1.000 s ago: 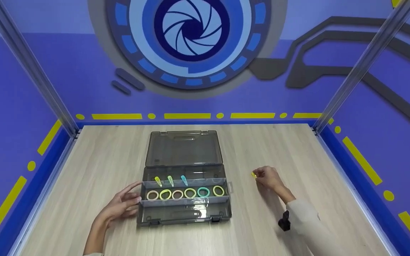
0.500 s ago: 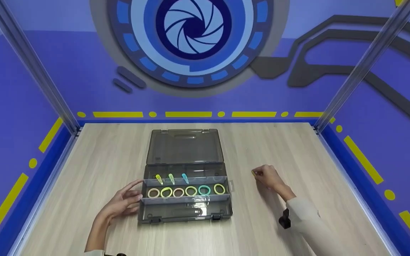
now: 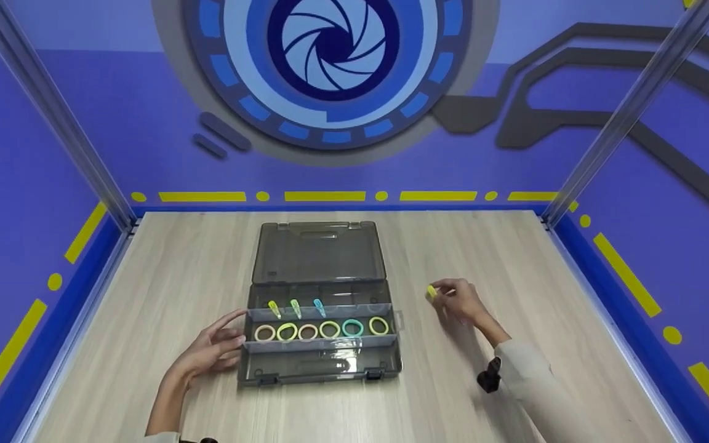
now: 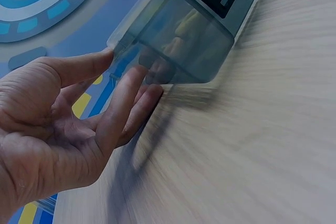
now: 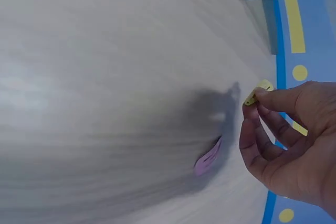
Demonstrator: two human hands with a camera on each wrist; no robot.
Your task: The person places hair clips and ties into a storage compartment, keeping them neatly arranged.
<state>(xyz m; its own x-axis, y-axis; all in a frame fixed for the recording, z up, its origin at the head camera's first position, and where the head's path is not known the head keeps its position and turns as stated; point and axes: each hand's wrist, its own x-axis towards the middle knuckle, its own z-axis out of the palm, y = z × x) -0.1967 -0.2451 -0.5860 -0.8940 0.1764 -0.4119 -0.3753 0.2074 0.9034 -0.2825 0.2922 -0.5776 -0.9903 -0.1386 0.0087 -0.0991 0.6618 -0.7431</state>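
A yellow snap hair clip point(image 5: 259, 92) is pinched between the thumb and fingertips of my right hand point(image 3: 459, 301), held above the table to the right of the box. Under that hand, a pink hair clip point(image 5: 208, 158) lies on the table in the right wrist view; the hand hides it from the head view. My left hand point(image 3: 210, 351) touches the left side of a smoky see-through storage box point(image 3: 320, 372) with loosely extended fingers. Several hair ties point(image 3: 352, 328) stand in a row in its middle compartment. Behind them are three hair clips point(image 3: 295, 309), yellow, pale green and blue.
The box's lid point(image 3: 319, 252) lies folded back toward the rear wall. Wood-grain table point(image 3: 484, 246) surrounds the box. Blue panels point(image 3: 342, 178) and metal posts point(image 3: 613, 117) enclose the table at the back and sides.
My right hand has lifted slightly and shifted a little left, so the yellow clip shows more fully. My left hand stays at the box's side.
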